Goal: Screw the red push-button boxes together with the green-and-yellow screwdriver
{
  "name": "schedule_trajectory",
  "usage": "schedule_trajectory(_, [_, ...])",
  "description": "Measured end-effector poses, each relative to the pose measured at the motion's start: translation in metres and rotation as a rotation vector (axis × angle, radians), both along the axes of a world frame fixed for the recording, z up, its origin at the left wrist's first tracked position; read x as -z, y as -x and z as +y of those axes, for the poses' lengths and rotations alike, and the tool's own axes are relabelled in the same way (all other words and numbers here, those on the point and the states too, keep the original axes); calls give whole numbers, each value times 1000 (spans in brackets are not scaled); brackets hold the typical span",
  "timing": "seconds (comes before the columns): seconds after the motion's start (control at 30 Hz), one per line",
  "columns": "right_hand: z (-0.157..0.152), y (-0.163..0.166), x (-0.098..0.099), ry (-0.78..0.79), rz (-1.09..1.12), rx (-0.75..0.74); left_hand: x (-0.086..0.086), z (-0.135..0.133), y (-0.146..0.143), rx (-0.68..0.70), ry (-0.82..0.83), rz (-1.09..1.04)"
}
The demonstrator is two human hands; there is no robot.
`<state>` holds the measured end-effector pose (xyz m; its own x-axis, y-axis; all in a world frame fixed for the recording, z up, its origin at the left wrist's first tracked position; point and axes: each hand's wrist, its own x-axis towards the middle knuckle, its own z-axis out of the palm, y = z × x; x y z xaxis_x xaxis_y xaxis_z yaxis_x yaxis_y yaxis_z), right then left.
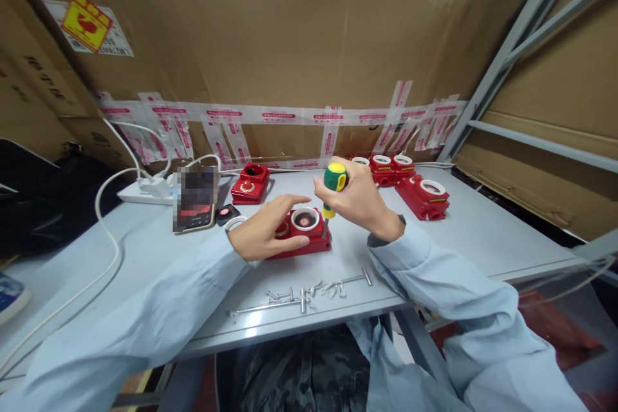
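A red box-shaped housing point(313, 246) with a white-ringed round opening lies on the table in front of me. My left hand point(268, 232) grips it from the left, thumb along the near side and fingers over the far side, hiding much of its left part. In my right hand point(358, 201) is a screwdriver point(334, 177) with a green and yellow handle, held nearly upright. Its shaft points down at the right corner of the housing; any screw under the tip is too small to make out.
Loose screws point(328, 290) and metal T-shaped rods point(265, 308) lie near the table's front edge. Other red housings stand at back left point(250, 183) and right point(425, 196). A phone point(196, 196) leans by a power strip point(145, 191); a white cable crosses the left side.
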<state>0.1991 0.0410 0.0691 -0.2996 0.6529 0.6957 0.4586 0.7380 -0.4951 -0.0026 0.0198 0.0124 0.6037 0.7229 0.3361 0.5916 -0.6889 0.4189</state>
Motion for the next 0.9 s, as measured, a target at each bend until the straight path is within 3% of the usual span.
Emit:
schedule_trajectory(0.2, [6,2,2,36,30,-224,7,16,-27,104,-87,60])
schedule_trajectory(0.37, [7,2,4,37,41,-341,15,20,-21,106,-127,56])
schedule_trajectory(0.63, [8,7,5,100,64,-486,11,19,-13,100,-187,74])
schedule_trajectory(0.8, [16,2,-1,180,-17,-668,10,20,-9,127,-197,76])
schedule_trajectory(0.9, [15,2,-4,178,-46,-695,11,19,-9,126,-185,56])
